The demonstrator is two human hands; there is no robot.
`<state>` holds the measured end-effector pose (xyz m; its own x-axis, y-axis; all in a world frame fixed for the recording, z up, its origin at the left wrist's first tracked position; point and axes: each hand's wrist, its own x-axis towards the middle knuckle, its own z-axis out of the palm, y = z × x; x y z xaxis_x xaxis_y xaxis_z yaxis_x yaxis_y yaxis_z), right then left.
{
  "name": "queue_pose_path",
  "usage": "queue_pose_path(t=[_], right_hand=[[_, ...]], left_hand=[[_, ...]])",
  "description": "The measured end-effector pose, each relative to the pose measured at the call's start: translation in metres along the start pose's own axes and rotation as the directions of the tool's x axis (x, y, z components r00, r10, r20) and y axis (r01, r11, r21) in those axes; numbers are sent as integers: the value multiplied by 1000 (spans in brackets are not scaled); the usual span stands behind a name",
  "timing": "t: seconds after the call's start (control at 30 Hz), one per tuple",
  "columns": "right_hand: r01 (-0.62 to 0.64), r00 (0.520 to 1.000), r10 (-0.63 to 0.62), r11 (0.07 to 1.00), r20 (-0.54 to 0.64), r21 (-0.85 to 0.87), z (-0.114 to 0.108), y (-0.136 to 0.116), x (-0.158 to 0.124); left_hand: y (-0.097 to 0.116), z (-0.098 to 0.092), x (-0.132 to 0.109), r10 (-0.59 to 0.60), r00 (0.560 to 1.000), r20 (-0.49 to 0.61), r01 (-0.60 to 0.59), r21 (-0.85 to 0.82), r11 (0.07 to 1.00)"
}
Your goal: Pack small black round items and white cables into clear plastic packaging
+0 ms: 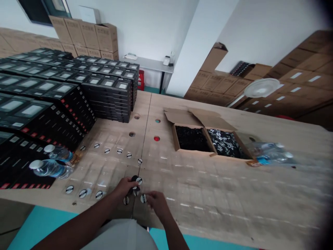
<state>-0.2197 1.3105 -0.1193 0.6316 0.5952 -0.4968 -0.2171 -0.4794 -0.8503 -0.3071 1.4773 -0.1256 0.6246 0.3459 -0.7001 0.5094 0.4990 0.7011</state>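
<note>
Stacked cartons (91, 34) line the far wall and the right side of the room, and a wooden table (208, 194) fills the foreground. On its left stand tall stacks of flat black boxes (109, 100) with clear windows. Beyond the table are a white side desk (148, 64) and a white fan (260, 88). On the table, an open cardboard carton (192, 130) holds loose black pieces (191, 138) in one section, and a section beside it holds black-and-white pieces (225, 143). Clear plastic bottles (273, 152) lie just past its right corner, and two water bottles (49, 168) lie beside the black stacks. Small round black-and-white discs (107, 151) sit in loose rows on the tabletop, with several more clustered between the hands. The left hand (124, 187) is curled around a dark round piece (134, 178) at its fingertips, while the right hand (157, 203) is apart from it, fingers drawn together just beside a disc (143, 198), though whether they grip it is too small to tell
</note>
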Motion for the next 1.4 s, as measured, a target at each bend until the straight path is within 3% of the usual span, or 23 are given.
queue_pose_path(t=[0.17, 0.43, 0.63, 0.8, 0.9, 1.0, 1.13, 1.2, 1.4], right_hand=[[25, 997, -27, 999, -72, -38, 6, -2, -5], [35, 986, -36, 999, -163, -10, 9, -9, 7], [-19, 984, 6, 997, -179, -76, -21, 11, -10], [-93, 981, 37, 951, -192, -295, -53, 28, -26], [-116, 973, 8, 883, -231, -455, -52, 30, -30], [-75, 981, -46, 807, -188, -586, -27, 27, -30], [110, 994, -60, 460, 93, -881, 19, 24, -26], [149, 989, -42, 345, 144, -927, 32, 23, -23], [178, 984, -58, 292, 168, -940, 31, 21, -18]], left_hand=[[-4, 4, -5, -44, 995, 91, 40, 51, 998], [6, 12, -14, -24, 977, 211, -4, 132, 991], [-1, 6, -7, -18, 980, 197, -1, 92, 996], [-12, 0, -2, -21, 989, 145, 14, 51, 999], [-9, -3, -5, -9, 992, 129, 2, 51, 999], [-1, -4, -10, 31, 993, 113, -31, 1, 1000], [3, -6, -10, 39, 995, 86, -38, -13, 999], [1, -8, -8, 38, 996, 76, -38, 0, 999], [-1, -11, -8, 46, 998, 40, -46, -2, 999]])
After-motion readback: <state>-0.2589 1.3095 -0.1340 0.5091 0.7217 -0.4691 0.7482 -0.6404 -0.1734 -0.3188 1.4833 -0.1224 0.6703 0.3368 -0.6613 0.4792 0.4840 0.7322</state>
